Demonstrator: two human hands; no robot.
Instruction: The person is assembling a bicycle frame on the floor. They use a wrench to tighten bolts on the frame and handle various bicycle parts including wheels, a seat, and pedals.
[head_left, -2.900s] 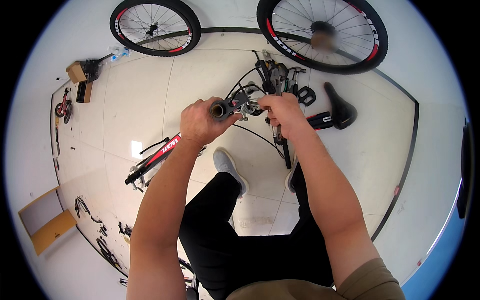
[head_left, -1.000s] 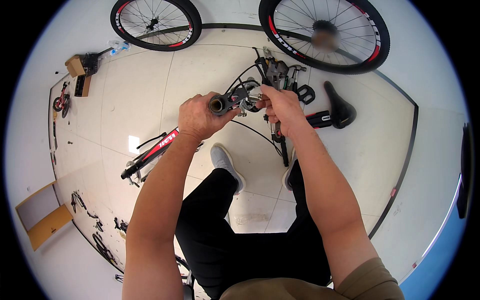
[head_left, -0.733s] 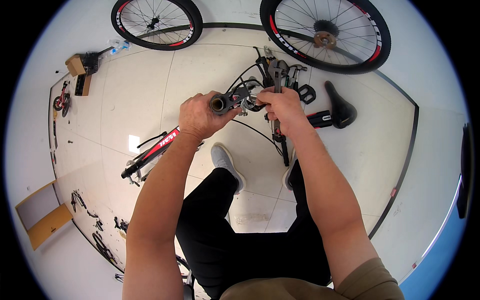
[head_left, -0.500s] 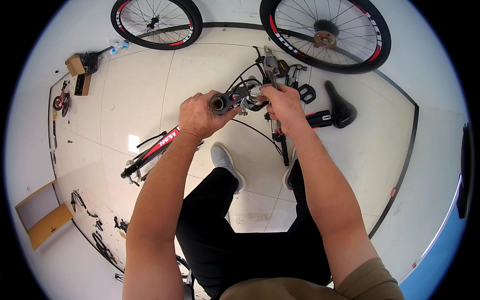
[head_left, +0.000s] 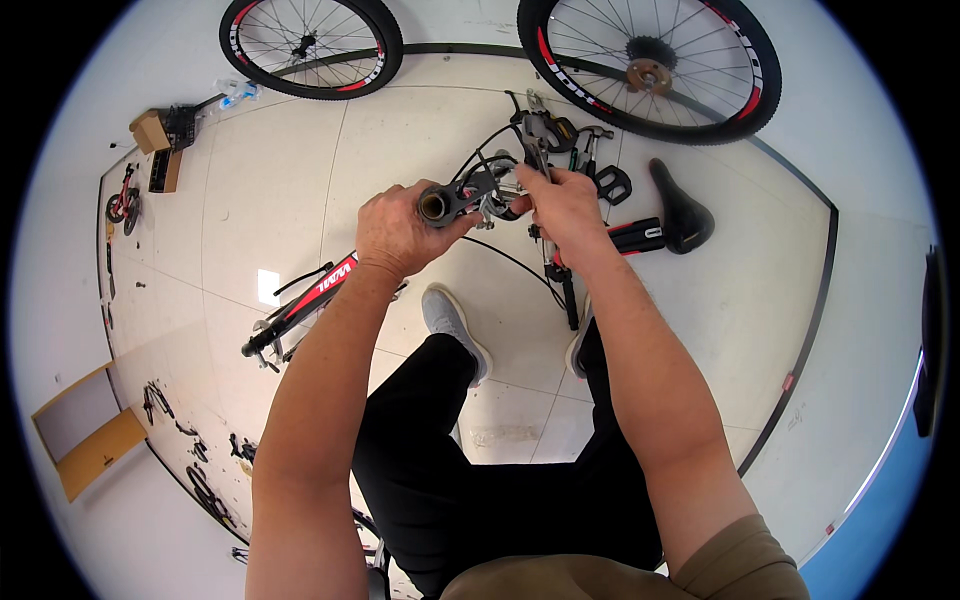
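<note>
Wrench (head_left: 538, 146) tips from 12 toward 11 o'clock, suggesting a turn under way.
Left hand (head_left: 398, 232) curls closed round one end of the frame (head_left: 466, 195), at its 9 o'clock; frame lies between both hands; right hand (head_left: 570, 215), at 3 o'clock, pinches the Wrench, its bite hidden.

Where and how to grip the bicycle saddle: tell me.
Take the bicycle saddle by its slim nose, probably from the right: the nose tapers and looks narrow enough to wrap, while a black tube and the right hand are on the saddle's left.
</note>
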